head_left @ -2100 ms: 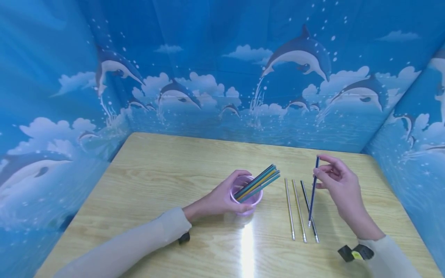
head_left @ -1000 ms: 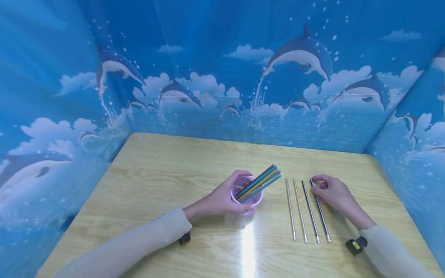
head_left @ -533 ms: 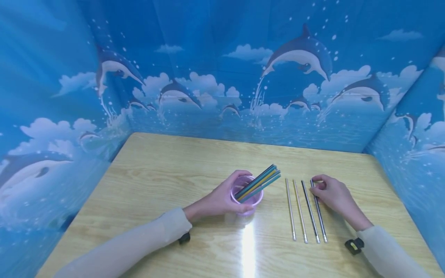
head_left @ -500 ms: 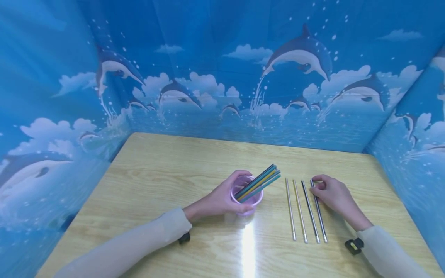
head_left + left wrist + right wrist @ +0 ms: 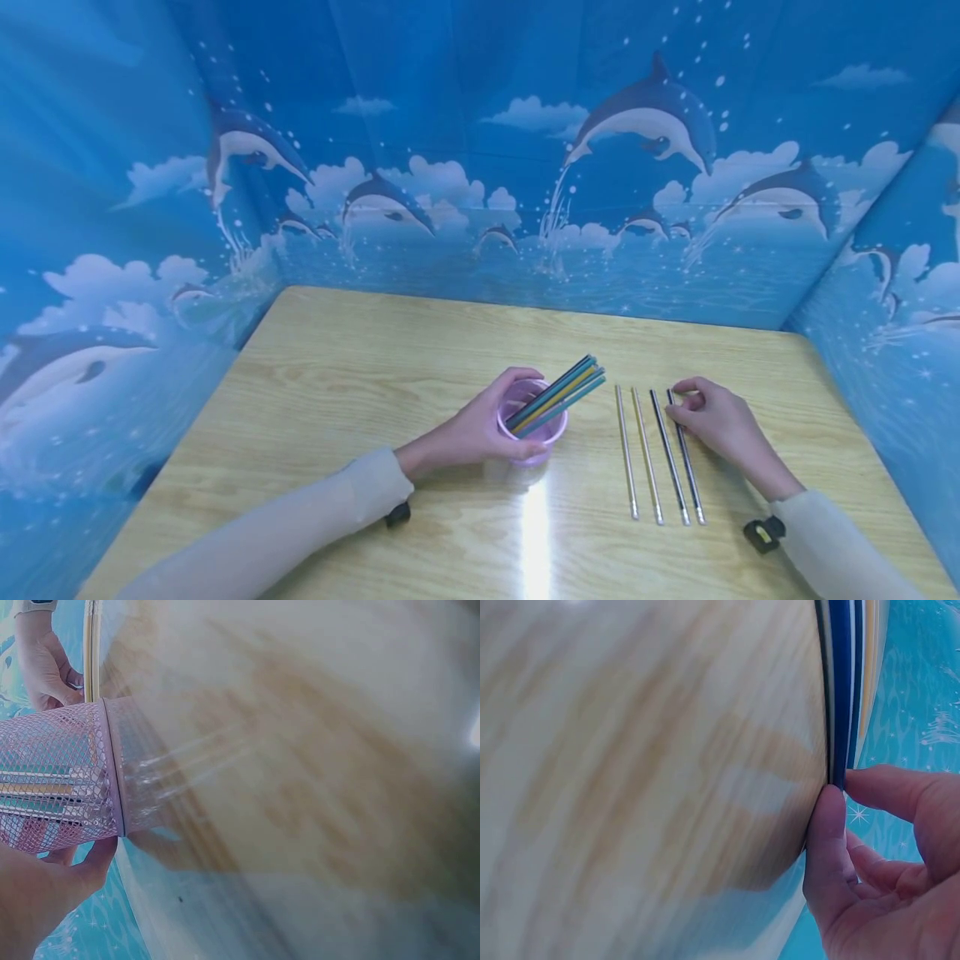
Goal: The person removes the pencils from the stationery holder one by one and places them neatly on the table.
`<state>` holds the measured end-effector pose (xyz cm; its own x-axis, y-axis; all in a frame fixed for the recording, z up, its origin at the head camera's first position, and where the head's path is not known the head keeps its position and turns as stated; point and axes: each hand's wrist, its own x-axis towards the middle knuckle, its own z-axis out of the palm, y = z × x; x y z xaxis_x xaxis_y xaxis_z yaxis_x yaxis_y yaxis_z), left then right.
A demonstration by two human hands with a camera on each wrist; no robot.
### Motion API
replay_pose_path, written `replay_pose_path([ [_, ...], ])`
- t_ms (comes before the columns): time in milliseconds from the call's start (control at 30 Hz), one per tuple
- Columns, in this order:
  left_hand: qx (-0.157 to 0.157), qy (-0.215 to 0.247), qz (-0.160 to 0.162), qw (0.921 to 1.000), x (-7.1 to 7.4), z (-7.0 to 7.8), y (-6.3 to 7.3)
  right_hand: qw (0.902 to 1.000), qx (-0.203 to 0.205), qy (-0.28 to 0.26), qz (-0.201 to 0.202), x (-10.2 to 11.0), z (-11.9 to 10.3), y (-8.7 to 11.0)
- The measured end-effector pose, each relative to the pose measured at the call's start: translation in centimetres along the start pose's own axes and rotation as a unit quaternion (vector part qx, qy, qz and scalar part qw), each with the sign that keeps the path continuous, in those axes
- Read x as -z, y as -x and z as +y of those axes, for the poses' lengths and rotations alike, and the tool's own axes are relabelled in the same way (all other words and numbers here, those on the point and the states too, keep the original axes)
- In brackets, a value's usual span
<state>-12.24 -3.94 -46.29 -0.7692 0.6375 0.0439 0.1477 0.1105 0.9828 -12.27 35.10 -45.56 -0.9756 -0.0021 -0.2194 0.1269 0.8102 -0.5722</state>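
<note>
My left hand (image 5: 476,429) grips a pink mesh pencil cup (image 5: 555,437), fingers and thumb around its side. Several pencils (image 5: 564,392), green, yellow and dark, lean out of it toward the right. In the left wrist view, their eraser ends show through the mesh (image 5: 45,739). On the table to the right lie a silver pencil (image 5: 626,454), a gold pencil (image 5: 648,458), a black pencil (image 5: 670,458) and a dark blue pencil (image 5: 688,471), nearly parallel and apart. My right hand (image 5: 720,423) pinches the far end of the dark blue pencil (image 5: 841,690) between thumb and forefinger.
The pencils lie on a light wood-grain table (image 5: 375,350). A blue curtain (image 5: 465,192) printed with dolphins stands behind it and along both sides. Glare (image 5: 535,533) shines on the tabletop before the cup.
My right hand lowered the dark blue pencil from above the black one to the table on its right. Its near end then shifted slightly left. My left hand and the cup stayed put.
</note>
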Motion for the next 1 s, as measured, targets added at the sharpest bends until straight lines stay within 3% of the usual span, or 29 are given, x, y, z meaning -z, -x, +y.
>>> replay_pose_path([
  [333,0.009,-0.001,0.002,1.0000,-0.1,0.3,0.0,0.9999,-0.001,-0.009,0.009,-0.1,0.2,0.2],
  [600,0.010,-0.004,0.002,0.9999,-0.1,0.3,0.0,0.9976,0.006,-0.052,0.046,0.0,0.5,1.2],
  [800,0.006,-0.005,0.002,1.0000,-0.1,0.2,-0.1,0.9902,0.021,-0.113,0.079,0.0,-0.6,2.3],
  [1000,0.007,0.002,-0.001,1.0000,-0.1,0.1,0.0,0.9768,0.063,-0.176,0.105,-0.1,-3.0,3.7],
])
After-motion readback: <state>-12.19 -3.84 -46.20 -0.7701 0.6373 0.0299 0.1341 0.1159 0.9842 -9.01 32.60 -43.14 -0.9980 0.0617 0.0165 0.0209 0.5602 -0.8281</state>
